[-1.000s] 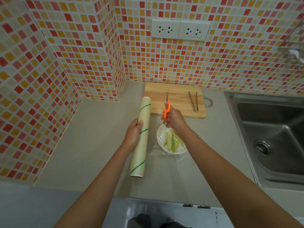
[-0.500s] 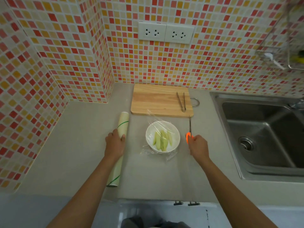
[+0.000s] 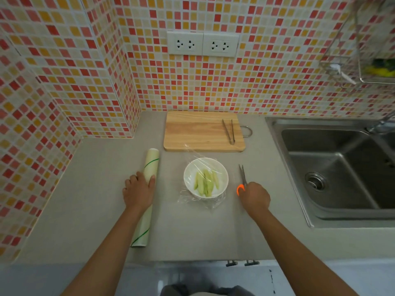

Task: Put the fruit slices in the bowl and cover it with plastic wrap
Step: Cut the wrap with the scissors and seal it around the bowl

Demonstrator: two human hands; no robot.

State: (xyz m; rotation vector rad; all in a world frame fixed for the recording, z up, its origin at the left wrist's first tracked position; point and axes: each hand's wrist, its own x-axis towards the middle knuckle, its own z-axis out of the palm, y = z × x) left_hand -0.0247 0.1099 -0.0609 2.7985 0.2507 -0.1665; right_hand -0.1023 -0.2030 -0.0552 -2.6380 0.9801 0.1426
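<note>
A white bowl [image 3: 189, 184] stands on the grey counter with several pale green fruit slices [image 3: 205, 182] inside. A clear sheet of plastic wrap [image 3: 199, 166] lies over it and crumples around its base. To its left lies the plastic wrap roll [image 3: 151, 162], long and cream with green stripes; my left hand [image 3: 139, 192] rests on top of it, fingers curled over the roll. Right of the bowl, my right hand [image 3: 255, 197] is closed on the orange handle of the scissors [image 3: 242, 178], whose blades lie on the counter pointing away from me.
A wooden cutting board [image 3: 198, 131] with metal tongs [image 3: 229, 131] on it lies behind the bowl, against the tiled wall. A steel sink [image 3: 333, 165] fills the right side. A wire rack [image 3: 367, 58] hangs at the upper right. The counter's front edge is close to me.
Both hands came down from over the bowl. The roll went from raised in my left hand to lying on the counter at left; the scissors moved from above the bowl to the counter at right.
</note>
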